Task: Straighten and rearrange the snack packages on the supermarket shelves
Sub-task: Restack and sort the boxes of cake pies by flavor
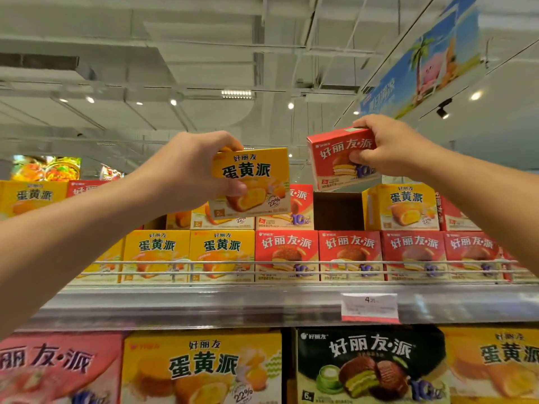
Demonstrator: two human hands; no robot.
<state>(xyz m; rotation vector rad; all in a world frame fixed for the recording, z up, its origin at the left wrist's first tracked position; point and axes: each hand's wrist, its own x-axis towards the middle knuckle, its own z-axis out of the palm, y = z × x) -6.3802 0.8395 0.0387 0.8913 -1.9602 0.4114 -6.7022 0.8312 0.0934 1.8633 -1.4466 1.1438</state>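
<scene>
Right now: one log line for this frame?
left hand: holds yellow box | right hand: holds red box | both raised above top row | gap in top row

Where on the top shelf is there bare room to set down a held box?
One dark gap in the upper row, between a red box and a yellow box. The lower row behind the wire rail is packed edge to edge.

Both arms are reaching up and forward, forearms bare, converging toward centre. Left hand is gripping a yellow box by its left side, fingers curling over the top edge, thumb pressing on the front face. Right hand is sitting higher, pinching a red box at its right end, fingers over the top, thumb on the front.
</scene>
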